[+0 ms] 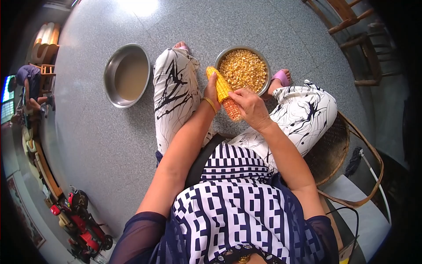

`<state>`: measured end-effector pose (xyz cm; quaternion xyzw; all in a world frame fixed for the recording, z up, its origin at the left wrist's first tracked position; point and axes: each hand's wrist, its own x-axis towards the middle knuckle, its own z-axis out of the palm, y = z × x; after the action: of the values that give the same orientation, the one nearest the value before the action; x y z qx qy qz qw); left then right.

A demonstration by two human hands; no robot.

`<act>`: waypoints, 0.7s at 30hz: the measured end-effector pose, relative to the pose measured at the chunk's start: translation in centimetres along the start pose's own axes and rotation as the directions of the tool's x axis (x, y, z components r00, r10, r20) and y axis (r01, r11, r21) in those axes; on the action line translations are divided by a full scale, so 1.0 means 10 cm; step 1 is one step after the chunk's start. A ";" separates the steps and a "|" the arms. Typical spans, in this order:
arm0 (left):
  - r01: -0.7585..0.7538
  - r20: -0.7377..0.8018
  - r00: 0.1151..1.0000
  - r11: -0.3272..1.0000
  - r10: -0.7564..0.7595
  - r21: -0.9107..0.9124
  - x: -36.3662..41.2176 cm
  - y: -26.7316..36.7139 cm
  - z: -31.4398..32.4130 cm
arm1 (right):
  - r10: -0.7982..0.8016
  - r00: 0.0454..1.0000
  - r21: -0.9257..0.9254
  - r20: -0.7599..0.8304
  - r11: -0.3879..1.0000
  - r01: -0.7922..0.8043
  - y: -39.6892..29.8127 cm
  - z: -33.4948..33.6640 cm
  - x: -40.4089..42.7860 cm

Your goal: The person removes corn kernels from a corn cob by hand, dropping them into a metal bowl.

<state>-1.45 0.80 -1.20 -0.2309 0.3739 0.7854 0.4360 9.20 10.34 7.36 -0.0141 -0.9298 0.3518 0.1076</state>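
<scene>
My left hand [212, 91], with a yellow band at its wrist, is closed around an ear of corn [221, 84]. The ear's far part still bears yellow kernels, while its near end is bare, reddish cob. My right hand [249, 106] touches the ear with thumb and fingers where the kernels meet the bare cob. Whether loose kernels lie in its curled fingers cannot be seen. Just beyond the hands, a round metal basin [268, 86] holds a heap of loose corn kernels [244, 70] on the floor between my feet.
A second metal basin [108, 77] with cloudy liquid stands left of my legs. A woven basket [329, 151] with a long handle is at my right, near a mop [353, 161]. Wooden chairs [362, 59] stand far right. Another person [29, 79] bends down at far left, above a red wheeled machine [85, 231].
</scene>
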 end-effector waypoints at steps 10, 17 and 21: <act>-0.022 -0.120 0.992 1.000 0.023 0.011 0.04 -0.02 -0.06 | -0.110 0.992 -0.084 0.056 0.990 0.114 0.00 -0.01 -0.02; -0.049 -0.200 0.978 0.997 0.059 0.053 0.04 -0.05 -0.04 | -0.032 0.996 -0.067 0.078 0.997 0.037 -0.03 0.01 0.00; -0.060 -0.153 0.985 0.993 0.075 0.105 0.04 -0.06 -0.05 | 0.018 0.999 -0.103 0.040 0.995 -0.014 -0.01 0.10 0.01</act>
<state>-1.14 0.81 -2.02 -0.2572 0.4534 0.7595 0.3892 8.91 9.62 6.76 -0.0197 -0.9485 0.3045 0.0850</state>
